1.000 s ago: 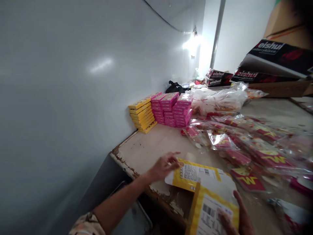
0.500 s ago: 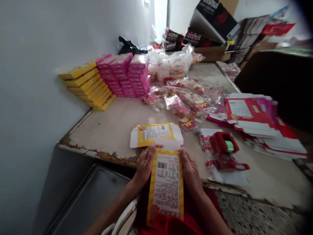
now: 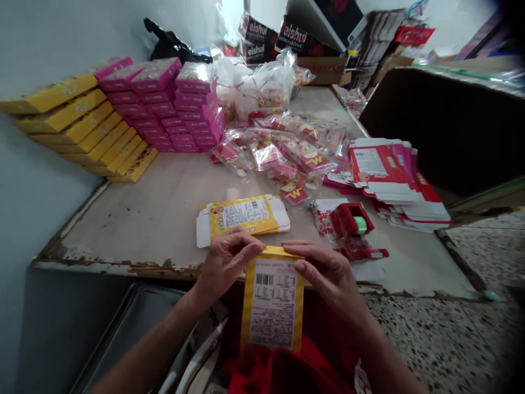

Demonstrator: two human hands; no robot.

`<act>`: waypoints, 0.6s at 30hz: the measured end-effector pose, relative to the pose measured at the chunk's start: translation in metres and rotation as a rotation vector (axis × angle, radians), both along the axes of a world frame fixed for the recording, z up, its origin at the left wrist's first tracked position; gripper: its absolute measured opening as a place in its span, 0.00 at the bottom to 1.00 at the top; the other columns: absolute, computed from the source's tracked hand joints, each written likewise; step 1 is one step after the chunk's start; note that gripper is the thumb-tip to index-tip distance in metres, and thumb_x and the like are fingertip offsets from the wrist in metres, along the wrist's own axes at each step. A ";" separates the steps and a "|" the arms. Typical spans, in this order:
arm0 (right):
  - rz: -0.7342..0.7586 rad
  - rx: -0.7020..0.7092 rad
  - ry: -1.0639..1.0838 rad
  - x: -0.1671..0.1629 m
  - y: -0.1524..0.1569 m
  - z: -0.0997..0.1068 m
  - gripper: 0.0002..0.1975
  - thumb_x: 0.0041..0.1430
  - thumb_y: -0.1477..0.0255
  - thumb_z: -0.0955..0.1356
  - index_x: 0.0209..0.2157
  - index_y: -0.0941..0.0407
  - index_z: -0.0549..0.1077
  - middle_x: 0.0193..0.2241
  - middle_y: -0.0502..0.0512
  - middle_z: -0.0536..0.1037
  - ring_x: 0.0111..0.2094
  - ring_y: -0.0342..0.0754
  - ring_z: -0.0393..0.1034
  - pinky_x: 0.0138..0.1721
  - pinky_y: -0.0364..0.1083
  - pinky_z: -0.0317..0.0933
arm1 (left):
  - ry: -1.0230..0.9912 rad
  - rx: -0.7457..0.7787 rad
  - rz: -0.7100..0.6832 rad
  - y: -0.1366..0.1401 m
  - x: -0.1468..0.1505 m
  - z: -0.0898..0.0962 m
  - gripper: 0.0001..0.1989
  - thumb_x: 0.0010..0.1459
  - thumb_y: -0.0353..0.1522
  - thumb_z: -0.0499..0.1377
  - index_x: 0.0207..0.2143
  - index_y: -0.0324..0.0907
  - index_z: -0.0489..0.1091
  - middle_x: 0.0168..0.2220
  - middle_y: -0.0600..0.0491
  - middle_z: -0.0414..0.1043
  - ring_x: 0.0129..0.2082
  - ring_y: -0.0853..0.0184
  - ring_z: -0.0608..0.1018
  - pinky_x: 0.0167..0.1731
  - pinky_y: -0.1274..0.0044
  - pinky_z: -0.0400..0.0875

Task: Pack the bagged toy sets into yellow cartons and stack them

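Yellow box (image 3: pixel 273 301) at the near edge of a packed bench (image 3: pixel 172 208)

So the box is in front of the bench edge, printed panel with the barcode up top, and its lower end disappears behind some red cloth (image 3: pixel 283 372). Left hand (image 3: pixel 223 260) is pinching the top left corner between thumb and fingers. Right hand (image 3: pixel 328 273) has the top right corner, thumb on the printed panel and fingers along the top edge. There's a yellow strip of the top end between the two hands. Can't tell if anything's inside.

Just beyond the hands are some flat yellow boxes (image 3: pixel 235 216), white flaps sticking out at the ends. On the right, a pile of flat red boxes (image 3: pixel 381 169), with pink ones mixed in.

Over by the wall there's a leaning stack of yellow boxes (image 3: pixel 77 131) right beside a block of pink boxes (image 3: pixel 164 104). Their contents are hidden.

Middle of the bench: a heap of clear packets (image 3: pixel 299 148) with red and yellow labels inside. Behind those, cloudy plastic bags (image 3: pixel 258 82) with something orange-brown showing through.

The red tape dispenser (image 3: pixel 348 219) holds a green roll (image 3: pixel 360 225) and sits on a red-and-white plastic bag (image 3: pixel 326 210). Past the bench on the right is a big cardboard box (image 3: pixel 447 120), open, too dark inside to make anything out.
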State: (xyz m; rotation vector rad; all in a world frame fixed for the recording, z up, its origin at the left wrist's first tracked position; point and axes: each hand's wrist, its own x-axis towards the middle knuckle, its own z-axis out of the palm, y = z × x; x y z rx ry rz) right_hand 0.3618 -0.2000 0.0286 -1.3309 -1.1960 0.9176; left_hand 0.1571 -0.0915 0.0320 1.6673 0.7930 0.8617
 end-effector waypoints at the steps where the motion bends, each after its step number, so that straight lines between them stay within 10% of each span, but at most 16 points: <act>1: -0.010 -0.013 0.010 -0.002 0.001 0.004 0.09 0.66 0.66 0.72 0.43 0.50 0.85 0.47 0.56 0.84 0.48 0.53 0.78 0.46 0.47 0.71 | 0.005 -0.064 0.007 0.000 0.000 0.005 0.13 0.61 0.40 0.66 0.31 0.40 0.80 0.32 0.50 0.77 0.32 0.67 0.76 0.32 0.77 0.73; 7: -0.160 -0.134 0.268 -0.015 0.016 0.018 0.09 0.58 0.63 0.77 0.36 0.53 0.84 0.30 0.51 0.84 0.29 0.47 0.76 0.29 0.42 0.70 | 0.039 -0.302 0.022 0.001 0.007 0.030 0.12 0.55 0.40 0.71 0.32 0.39 0.80 0.29 0.52 0.80 0.28 0.68 0.78 0.29 0.79 0.72; 14: -0.025 -0.249 0.264 -0.002 0.006 0.009 0.12 0.52 0.63 0.80 0.39 0.48 0.86 0.40 0.53 0.87 0.40 0.51 0.81 0.39 0.45 0.74 | 0.054 -0.198 -0.092 -0.003 -0.015 0.015 0.11 0.63 0.39 0.66 0.42 0.42 0.82 0.42 0.48 0.82 0.43 0.63 0.80 0.44 0.75 0.74; 18: 0.091 -0.216 0.108 0.005 -0.009 -0.007 0.11 0.56 0.61 0.78 0.41 0.47 0.86 0.48 0.56 0.85 0.48 0.58 0.80 0.47 0.51 0.75 | -0.179 -0.542 -0.194 -0.034 -0.013 -0.004 0.22 0.50 0.39 0.75 0.44 0.43 0.72 0.42 0.51 0.78 0.37 0.66 0.79 0.36 0.77 0.73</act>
